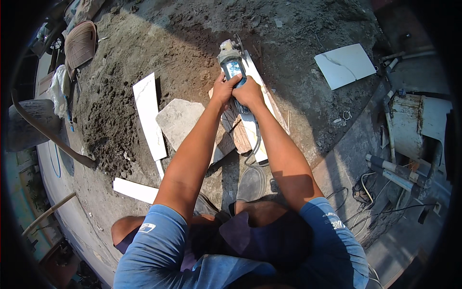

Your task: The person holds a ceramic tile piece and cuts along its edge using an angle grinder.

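My left hand point(223, 92) and my right hand point(250, 92) are both gripping the body of a blue and grey angle grinder point(233, 66), held out ahead of me over the middle of the dirt ground point(298, 62). The grinder's disc point(240, 44), seen nearly edge-on, is at its far end, on the right side, by the tip of a long white-faced strip point(269, 98); I cannot tell whether the two touch. A dark cable point(257, 144) trails from the grinder back toward my right shoe point(251, 184). Just left of my hands lies a flat, grey, rough-edged slab point(178, 120), and beside it a long white tile piece point(148, 115) pointing away from me. Nearer the ground's close edge, left of my legs, is another white strip point(135, 190). Toward the ground's far right corner lies a white tile point(345, 65) with a grey vein. By its left edge is a curved wooden handle point(53, 137); by its right edge, a rusty white metal container point(406, 114) and some pipes point(392, 167)
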Tool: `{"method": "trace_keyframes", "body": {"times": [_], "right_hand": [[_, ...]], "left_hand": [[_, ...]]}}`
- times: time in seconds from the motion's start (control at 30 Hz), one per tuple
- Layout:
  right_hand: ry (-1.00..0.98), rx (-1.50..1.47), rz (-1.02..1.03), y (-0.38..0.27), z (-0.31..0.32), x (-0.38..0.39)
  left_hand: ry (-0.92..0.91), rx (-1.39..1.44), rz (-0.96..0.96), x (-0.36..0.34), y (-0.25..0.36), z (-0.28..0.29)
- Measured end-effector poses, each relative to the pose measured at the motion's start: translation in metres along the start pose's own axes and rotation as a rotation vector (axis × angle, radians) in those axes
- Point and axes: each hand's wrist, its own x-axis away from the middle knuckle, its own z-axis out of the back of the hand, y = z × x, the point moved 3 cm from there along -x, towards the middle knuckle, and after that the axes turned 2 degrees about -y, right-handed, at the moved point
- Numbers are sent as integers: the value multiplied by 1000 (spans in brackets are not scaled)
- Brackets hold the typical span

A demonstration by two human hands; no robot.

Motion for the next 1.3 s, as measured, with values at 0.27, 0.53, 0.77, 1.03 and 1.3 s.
{"method": "trace_keyframes", "body": {"times": [0.27,0.53,0.77,1.03,1.3], "right_hand": [[-3,6,5,0,1,1],[-26,-16,11,-3,0,1],[39,1,54,7,-1,-4],[33,-3,64,2,-1,-2],[-43,5,28,0,4,0]], "left_hand": [[6,13,-1,1,-1,-1],[241,-234,-44,11,-2,18],[603,-708,-51,142,-64,17],[284,-487,351,210,-137,12],[171,-62,475,197,-141,5]]}}
